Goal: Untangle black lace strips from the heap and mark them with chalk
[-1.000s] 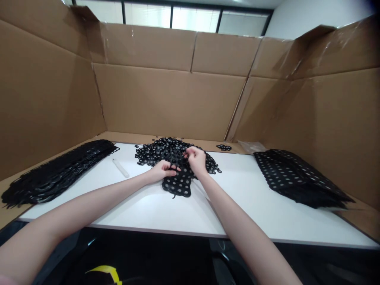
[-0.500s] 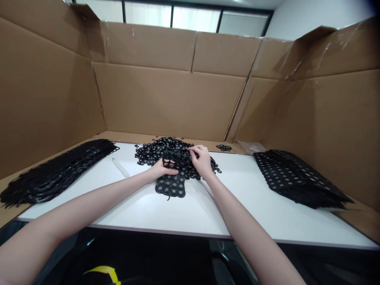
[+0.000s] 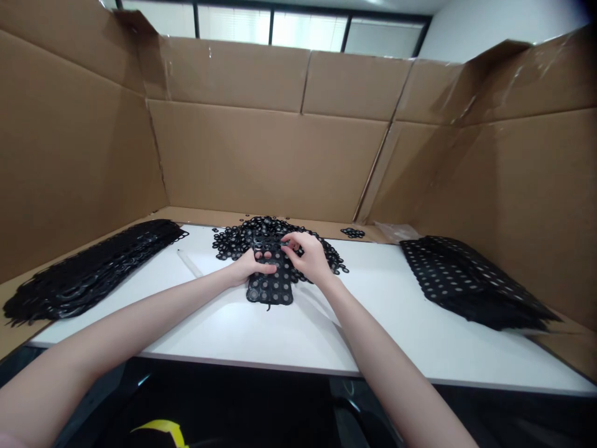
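A perforated black sheet (image 3: 269, 291) with rows of round holes is held slightly tilted over the white table, a thin tab at its lower edge. My left hand (image 3: 250, 266) grips its left side, thumb across the front and fingertips behind, showing through the holes. At the upper right edge of the sheet, my right hand (image 3: 308, 254) has thumb and forefinger curled closely together on it. Right behind the sheet lies a heap of small black rings (image 3: 233, 239), partly covered by the sheet and both hands.
To the left lies a long stack of black strips (image 3: 93, 270), with a white pen-like tool (image 3: 189, 264) beside it. A stack of perforated black sheets (image 3: 466, 280) lies right. A few loose rings (image 3: 352, 233) and a clear plastic bag (image 3: 396, 231) are at the back. Cardboard walls (image 3: 265, 155) surround the white table (image 3: 224, 336).
My right hand pulled away rightward from the sheet, then came back to its upper right edge. The sheet shifted left in my left hand and its upper part now shows more plainly.
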`<state>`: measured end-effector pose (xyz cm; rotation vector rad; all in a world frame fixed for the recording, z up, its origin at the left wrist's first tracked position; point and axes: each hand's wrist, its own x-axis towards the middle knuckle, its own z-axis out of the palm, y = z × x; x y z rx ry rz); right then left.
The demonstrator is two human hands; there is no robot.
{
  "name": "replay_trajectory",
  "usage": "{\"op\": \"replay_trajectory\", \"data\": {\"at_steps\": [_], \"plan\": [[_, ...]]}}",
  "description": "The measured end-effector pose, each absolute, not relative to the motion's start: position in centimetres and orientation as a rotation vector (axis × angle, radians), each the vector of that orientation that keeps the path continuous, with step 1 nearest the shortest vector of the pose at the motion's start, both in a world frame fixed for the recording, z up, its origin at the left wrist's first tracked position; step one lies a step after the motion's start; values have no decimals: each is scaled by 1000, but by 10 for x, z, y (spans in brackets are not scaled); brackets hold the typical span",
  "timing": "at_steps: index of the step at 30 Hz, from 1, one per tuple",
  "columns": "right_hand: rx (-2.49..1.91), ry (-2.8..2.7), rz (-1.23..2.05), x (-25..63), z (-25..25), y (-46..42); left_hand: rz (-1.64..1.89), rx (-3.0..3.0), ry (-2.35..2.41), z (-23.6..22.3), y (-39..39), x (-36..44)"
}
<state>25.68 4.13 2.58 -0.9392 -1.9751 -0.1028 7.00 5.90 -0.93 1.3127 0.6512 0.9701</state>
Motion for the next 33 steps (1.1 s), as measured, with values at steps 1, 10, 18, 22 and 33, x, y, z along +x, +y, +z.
{"op": "replay_trajectory", "data": {"at_steps": [1, 10, 18, 22, 33], "plan": [[-950, -1979, -107, 258, 25, 43, 949, 1346, 669, -9, 59, 70], [-854, -2167, -15, 263, 20, 48, 977, 1475, 694, -14, 63, 71], [-984, -2221, -37, 255, 12, 52, 963, 1558, 716, -14, 60, 71], [-1021, -2200, 8, 251, 9, 53, 933, 1627, 722, -12, 58, 70], [-982, -2081, 291, 260, 10, 57, 1014, 1432, 749, -15, 59, 71]]}}
